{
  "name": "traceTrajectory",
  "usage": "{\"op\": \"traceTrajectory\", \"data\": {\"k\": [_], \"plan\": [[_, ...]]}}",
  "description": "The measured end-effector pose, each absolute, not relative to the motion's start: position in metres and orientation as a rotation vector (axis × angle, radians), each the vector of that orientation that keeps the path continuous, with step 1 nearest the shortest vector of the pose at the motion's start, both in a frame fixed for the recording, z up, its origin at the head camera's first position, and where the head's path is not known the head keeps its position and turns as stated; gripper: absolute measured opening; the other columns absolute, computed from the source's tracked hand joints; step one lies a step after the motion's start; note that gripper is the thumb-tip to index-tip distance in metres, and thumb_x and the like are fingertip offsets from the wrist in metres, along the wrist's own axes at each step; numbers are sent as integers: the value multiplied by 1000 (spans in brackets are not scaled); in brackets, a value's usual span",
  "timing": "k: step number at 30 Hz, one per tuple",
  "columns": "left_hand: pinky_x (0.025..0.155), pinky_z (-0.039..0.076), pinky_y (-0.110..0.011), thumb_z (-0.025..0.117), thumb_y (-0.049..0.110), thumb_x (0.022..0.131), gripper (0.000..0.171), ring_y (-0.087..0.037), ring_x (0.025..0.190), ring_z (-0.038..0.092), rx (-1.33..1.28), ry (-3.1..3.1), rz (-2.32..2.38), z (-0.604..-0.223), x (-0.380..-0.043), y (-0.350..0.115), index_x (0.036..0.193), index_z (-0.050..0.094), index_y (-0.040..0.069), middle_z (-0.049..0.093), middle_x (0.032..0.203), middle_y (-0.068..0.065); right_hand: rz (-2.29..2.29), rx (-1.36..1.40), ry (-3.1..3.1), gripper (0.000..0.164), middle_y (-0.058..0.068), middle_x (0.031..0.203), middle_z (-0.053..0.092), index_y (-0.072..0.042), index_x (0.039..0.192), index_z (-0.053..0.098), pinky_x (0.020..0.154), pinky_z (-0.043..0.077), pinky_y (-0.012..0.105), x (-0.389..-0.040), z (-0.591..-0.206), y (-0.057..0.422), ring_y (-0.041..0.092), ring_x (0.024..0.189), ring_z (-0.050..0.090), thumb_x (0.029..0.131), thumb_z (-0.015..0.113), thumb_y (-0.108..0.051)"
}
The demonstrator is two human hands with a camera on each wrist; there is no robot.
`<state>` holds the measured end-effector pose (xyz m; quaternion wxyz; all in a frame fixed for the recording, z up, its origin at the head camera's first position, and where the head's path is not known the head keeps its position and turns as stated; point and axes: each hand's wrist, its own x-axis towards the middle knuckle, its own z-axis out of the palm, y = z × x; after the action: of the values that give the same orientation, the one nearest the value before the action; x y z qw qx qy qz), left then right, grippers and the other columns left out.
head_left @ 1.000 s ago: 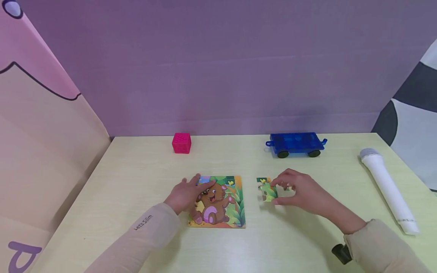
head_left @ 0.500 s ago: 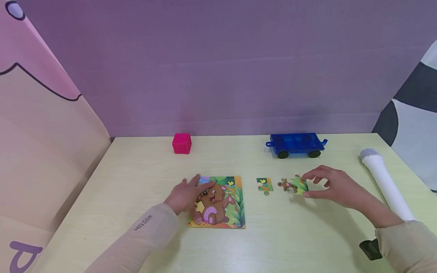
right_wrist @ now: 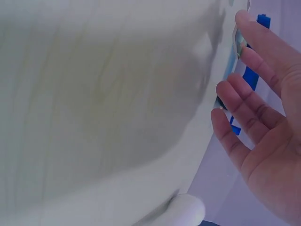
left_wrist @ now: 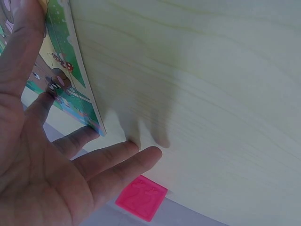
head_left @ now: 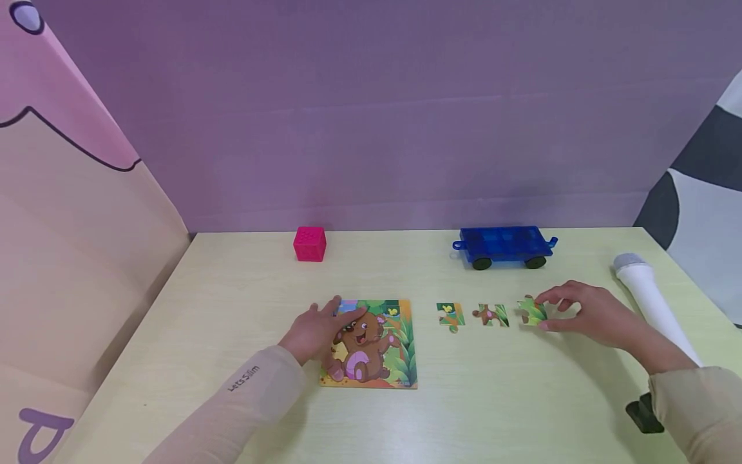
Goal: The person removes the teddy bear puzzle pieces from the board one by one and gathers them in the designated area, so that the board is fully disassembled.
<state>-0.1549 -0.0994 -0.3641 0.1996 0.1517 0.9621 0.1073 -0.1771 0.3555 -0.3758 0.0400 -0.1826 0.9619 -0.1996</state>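
Note:
A square bear puzzle (head_left: 368,351) lies flat on the table in the head view. My left hand (head_left: 315,328) rests on its upper left part with fingers spread, covering that corner. To the right, my right hand (head_left: 591,312) pinches a green puzzle piece (head_left: 531,310) between thumb and index finger. Between puzzle and hand lie two loose pieces: a duck piece (head_left: 450,316) and a brown-and-green piece (head_left: 491,315). The left wrist view shows the puzzle's edge under the left thumb and fingers. In the right wrist view the held piece (right_wrist: 239,42) appears edge-on at the fingertips.
A pink cube (head_left: 310,244) and a blue wheeled toy car base (head_left: 505,246) stand near the table's back edge. A white microphone-shaped object (head_left: 655,303) lies at the right, partly behind the right forearm. Purple cloth (head_left: 406,129) rises behind the table.
My right hand has moved right with the green piece, sliding away from the other two pieces, which now show uncovered and apart. The left hand has stayed on the puzzle.

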Motion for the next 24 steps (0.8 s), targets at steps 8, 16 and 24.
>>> {"op": "traceTrajectory", "data": {"k": [8, 16, 24], "plan": [[111, 40, -56, 96, 19, 66, 105, -53, 145, 28, 405, 2682, 307, -365, -155, -99, 156, 43, 28, 26, 165, -17, -604, -513, 2893, 43, 2, 98, 63, -4, 115, 72, 67, 47, 29, -185, -381, 360, 19, 88, 58, 83, 85, -28], [110, 41, -57, 97, 18, 65, 105, -54, 143, 30, 423, 2690, 303, -364, -154, -99, 156, 44, 26, 27, 164, -18, -591, -503, 2876, 46, 2, 100, 62, -3, 117, 72, 68, 47, 30, -188, -387, 362, 18, 88, 55, 83, 85, -31], [109, 42, -56, 97, 19, 65, 105, -55, 141, 32, 437, 2701, 297, -364, -154, -99, 156, 44, 26, 29, 162, -19, -566, -544, 2877, 48, 2, 100, 63, -3, 120, 70, 69, 50, 30, -188, -383, 357, 20, 90, 58, 83, 85, -30]]}}
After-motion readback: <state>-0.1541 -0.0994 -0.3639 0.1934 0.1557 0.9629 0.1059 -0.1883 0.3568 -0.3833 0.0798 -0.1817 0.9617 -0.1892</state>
